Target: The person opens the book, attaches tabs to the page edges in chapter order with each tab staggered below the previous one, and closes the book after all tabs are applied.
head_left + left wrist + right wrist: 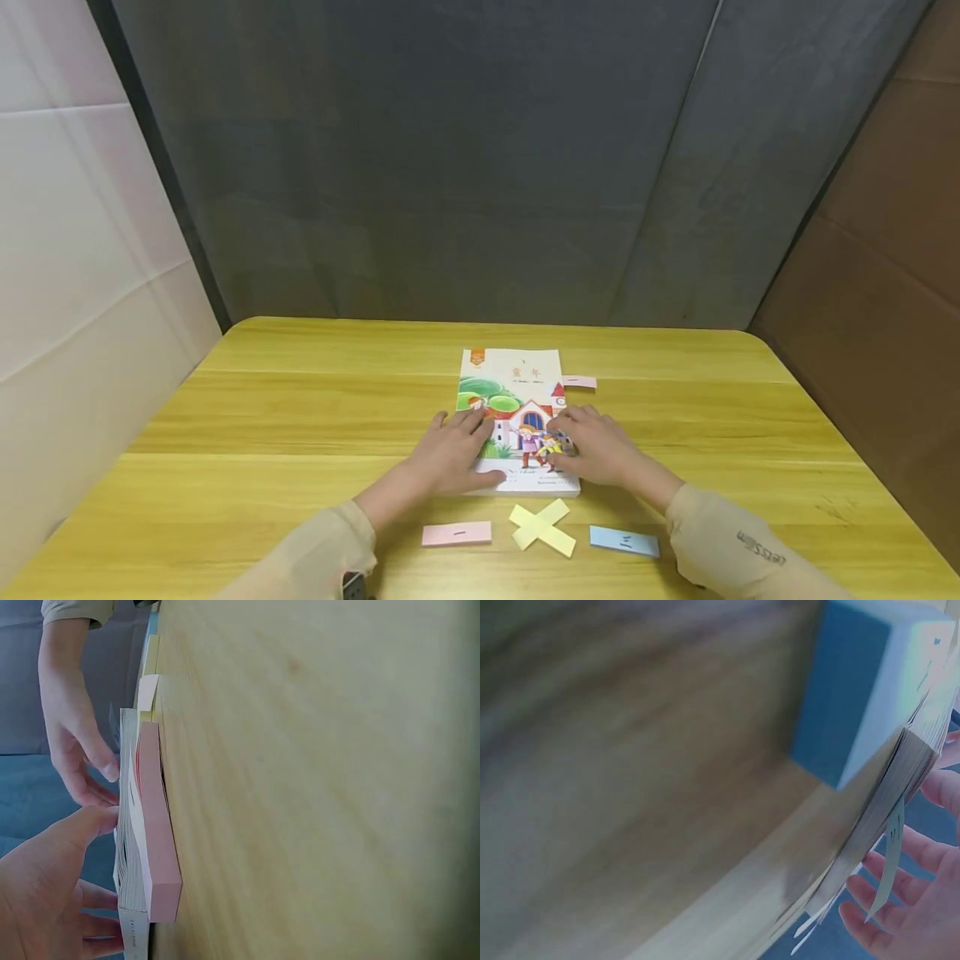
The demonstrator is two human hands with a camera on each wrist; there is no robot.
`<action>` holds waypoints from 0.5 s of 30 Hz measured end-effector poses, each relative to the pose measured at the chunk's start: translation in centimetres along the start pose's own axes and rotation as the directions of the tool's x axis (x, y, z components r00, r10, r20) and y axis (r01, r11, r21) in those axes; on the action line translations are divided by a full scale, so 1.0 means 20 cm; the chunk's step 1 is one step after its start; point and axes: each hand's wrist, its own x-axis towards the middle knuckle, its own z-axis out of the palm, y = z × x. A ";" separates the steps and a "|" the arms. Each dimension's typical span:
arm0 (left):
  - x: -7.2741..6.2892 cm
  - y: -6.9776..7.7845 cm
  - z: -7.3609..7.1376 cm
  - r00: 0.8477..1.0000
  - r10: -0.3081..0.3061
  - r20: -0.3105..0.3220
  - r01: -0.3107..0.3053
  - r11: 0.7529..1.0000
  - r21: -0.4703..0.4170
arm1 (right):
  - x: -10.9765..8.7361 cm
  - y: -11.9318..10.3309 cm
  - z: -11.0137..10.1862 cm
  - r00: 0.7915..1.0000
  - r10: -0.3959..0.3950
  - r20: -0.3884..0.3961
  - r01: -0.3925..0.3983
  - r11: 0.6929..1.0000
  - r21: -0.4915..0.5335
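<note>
A closed paperback book [517, 362] with a white, illustrated cover lies flat on the table. My left hand [448, 457] rests on its left side, fingers on the cover and thumb near the lower edge. Over the right edge lies my right hand [600, 450], its fingers loosely bent on the cover. From the upper right side of the pages sticks a pink marked tab [581, 382]. Beside the right fingers in the right wrist view, a pale marked strip [889, 862] hangs out of the book.
In front of the book, on the wooden table [262, 417], lie a pink sticky-note pad [456, 533] with one stroke, two crossed yellow pads [540, 527] and a blue pad [624, 541] with several strokes. A dark partition [450, 167] stands behind the table.
</note>
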 end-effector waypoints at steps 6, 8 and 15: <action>0.00 0.00 0.00 1.000 0.002 0.014 -0.002 1.000 0.027 | 0.01 0.01 0.01 1.000 0.001 0.000 -0.001 1.000 -0.007; -0.01 0.00 0.00 1.000 -0.001 0.019 0.000 1.000 0.024 | 0.01 0.01 0.01 1.000 -0.004 -0.001 0.004 1.000 -0.003; -0.02 0.00 0.00 1.000 -0.005 -0.011 0.004 0.999 -0.041 | 0.01 0.01 0.01 1.000 -0.010 0.005 0.010 1.000 0.017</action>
